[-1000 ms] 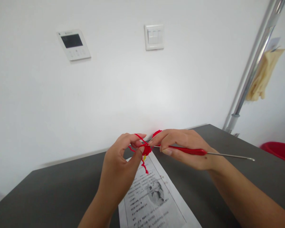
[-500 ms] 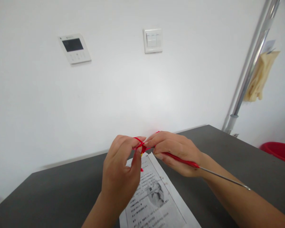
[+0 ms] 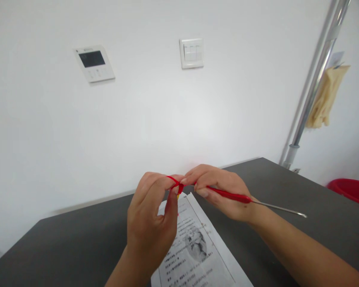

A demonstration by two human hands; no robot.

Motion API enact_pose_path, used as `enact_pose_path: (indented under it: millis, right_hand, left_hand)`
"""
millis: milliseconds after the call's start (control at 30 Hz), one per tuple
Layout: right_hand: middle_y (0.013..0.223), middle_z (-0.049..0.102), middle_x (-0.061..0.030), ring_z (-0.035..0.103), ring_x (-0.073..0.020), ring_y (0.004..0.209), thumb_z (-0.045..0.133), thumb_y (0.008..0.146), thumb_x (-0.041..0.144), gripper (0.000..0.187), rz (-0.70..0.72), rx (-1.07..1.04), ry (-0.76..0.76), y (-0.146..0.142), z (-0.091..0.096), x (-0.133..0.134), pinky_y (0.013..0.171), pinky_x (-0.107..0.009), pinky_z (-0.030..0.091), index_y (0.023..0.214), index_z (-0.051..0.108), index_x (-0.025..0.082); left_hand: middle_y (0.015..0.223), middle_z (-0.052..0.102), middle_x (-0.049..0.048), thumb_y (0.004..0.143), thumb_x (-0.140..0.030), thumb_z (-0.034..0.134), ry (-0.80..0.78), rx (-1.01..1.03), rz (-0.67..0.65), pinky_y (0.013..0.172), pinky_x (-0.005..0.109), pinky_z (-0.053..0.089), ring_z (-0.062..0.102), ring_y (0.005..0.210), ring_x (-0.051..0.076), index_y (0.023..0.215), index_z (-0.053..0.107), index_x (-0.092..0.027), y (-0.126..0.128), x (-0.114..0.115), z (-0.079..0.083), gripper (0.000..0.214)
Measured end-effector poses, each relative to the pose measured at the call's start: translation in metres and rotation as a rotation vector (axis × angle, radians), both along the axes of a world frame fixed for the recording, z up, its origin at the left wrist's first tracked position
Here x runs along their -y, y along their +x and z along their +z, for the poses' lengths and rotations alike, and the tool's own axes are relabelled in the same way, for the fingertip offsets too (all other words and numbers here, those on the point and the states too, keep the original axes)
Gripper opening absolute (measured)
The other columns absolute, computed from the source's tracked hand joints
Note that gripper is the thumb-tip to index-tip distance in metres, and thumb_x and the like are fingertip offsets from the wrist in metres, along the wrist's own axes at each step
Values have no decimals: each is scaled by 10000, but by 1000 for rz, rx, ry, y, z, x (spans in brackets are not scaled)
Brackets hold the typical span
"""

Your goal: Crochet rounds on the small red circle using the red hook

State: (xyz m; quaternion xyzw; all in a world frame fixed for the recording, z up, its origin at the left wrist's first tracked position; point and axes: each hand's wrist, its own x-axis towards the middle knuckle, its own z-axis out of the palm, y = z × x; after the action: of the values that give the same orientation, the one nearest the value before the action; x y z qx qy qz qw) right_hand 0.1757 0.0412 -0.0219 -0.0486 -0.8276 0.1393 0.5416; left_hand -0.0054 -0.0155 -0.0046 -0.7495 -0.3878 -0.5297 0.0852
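My left hand (image 3: 152,217) pinches a small red yarn piece (image 3: 181,187) between thumb and fingers; a bit of yellow shows under it. Red yarn (image 3: 172,179) crosses over the left index finger. In my right hand (image 3: 223,193) is a crochet hook (image 3: 231,196) with a red handle, and its thin metal back end points toward the lower right. The hook's front end reaches the red yarn piece, where fingertips hide the tip. Both hands are close together, above a printed sheet of paper (image 3: 194,243).
The dark grey table (image 3: 77,235) stands against a white wall with a panel (image 3: 95,63) and a light switch (image 3: 192,53). On the right are a metal pole (image 3: 314,91), hanging pale yellow gloves (image 3: 327,97) and a red basin (image 3: 351,191).
The crochet hook's back end has swung slightly up and left as my right hand turned a little. A red bit below my left thumb is now mostly hidden.
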Motion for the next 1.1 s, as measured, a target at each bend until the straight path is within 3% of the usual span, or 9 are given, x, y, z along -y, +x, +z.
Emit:
enact_pose_path:
  millis: [67,133,333,467,600,700,900,1100]
  right_hand:
    - [1003,739,-74,715,-181,982,532,1007,243,122,58,-75,-135,0,-2,-1,848,-347,605,935,626,219]
    - [991,737,-68,715,-182,966,543,1006,258,117,81,-109,-173,-1,-2,0,842,-354,602,938,629,219]
    - [1010,708,-111,680,-198,1010,533,960,122,116,-36,-41,144,-8,-3,3,870,-345,595,995,618,194]
    - [914,655,-63,677,-160,861,557,963,153,103,-104,-97,169,-13,-8,2,714,-253,595,1000,630,214]
    - [948,677,-63,697,-160,903,616,956,197,45,-163,-165,189,-13,-9,1,769,-266,610,994,630,218]
    - [984,694,-86,703,-175,902,645,949,247,94,-225,-177,238,-11,-8,0,740,-284,621,1028,613,209]
    - [1010,723,-117,706,-191,954,601,957,187,142,-222,-145,277,-13,-12,-2,787,-312,627,1098,591,192]
    - [1001,746,-95,730,-162,931,581,985,220,95,-221,-104,289,-8,-11,-5,784,-260,628,1072,610,200]
  left_hand:
    - [901,703,-9,880,-42,602,-15,36,-37,796,303,493,625,875,173,968,658,-244,0,0,-2,227]
    - [901,701,-12,875,-39,608,-19,52,-45,793,305,491,625,872,175,957,656,-248,1,0,-3,230]
    - [885,712,-3,873,-42,605,18,16,-10,766,305,489,639,839,179,937,664,-245,3,1,-1,220]
    - [892,701,-1,886,-41,582,-6,15,-76,774,291,493,641,848,166,939,650,-243,6,3,-2,220]
    - [910,697,-8,892,-143,627,-186,206,-21,833,308,497,655,885,166,1007,656,-244,4,0,-5,156]
    - [919,705,-12,874,-192,657,-326,357,-26,884,327,496,668,949,178,1134,646,-242,2,-4,-7,265]
    - [881,697,-25,829,-215,713,-430,523,-141,921,304,494,662,932,160,1134,677,-232,3,-10,-7,307]
    - [751,681,-32,730,-214,811,-673,787,-424,704,218,523,639,716,106,1083,734,-201,-1,-20,-5,361]
